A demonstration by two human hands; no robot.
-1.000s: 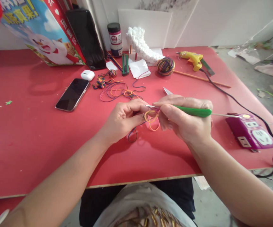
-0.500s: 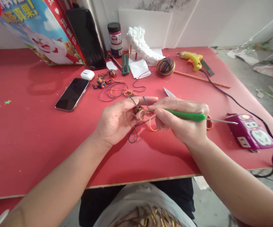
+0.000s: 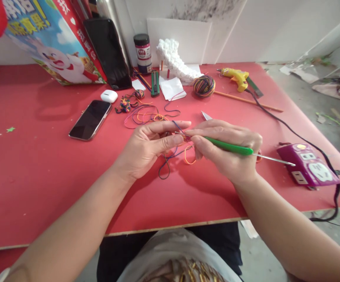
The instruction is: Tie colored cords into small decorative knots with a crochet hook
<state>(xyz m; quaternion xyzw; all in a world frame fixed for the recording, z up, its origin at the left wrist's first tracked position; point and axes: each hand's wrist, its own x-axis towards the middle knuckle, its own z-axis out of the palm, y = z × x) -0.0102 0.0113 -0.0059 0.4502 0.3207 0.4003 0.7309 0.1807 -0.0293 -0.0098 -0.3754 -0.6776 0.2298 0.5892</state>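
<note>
My right hand (image 3: 230,147) is closed around the green handle of a crochet hook (image 3: 231,146), whose metal rear shaft sticks out to the right. The hook's front end meets thin multicolored yarn (image 3: 174,154) at my left fingertips. My left hand (image 3: 150,147) pinches the yarn between thumb and fingers, with the index finger stretched out and a strand over it. Loops of yarn hang below both hands, and more loose yarn (image 3: 142,115) lies behind them. A yarn ball (image 3: 204,86) sits farther back. Exactly where the hook tip enters the yarn is too small to tell.
On the red table (image 3: 40,176) are a phone (image 3: 90,119), a white earbud case (image 3: 109,96), a green cutter (image 3: 155,83), a jar (image 3: 143,53), a yellow glue gun (image 3: 236,77) and a purple box (image 3: 308,164) with a black cable. Scissor blades (image 3: 206,116) show behind my right hand.
My left thumb has moved up and right, from apart to pressed near the hook's front end. The orange loop at the fingertips is now mostly covered. The view has shifted slightly.
</note>
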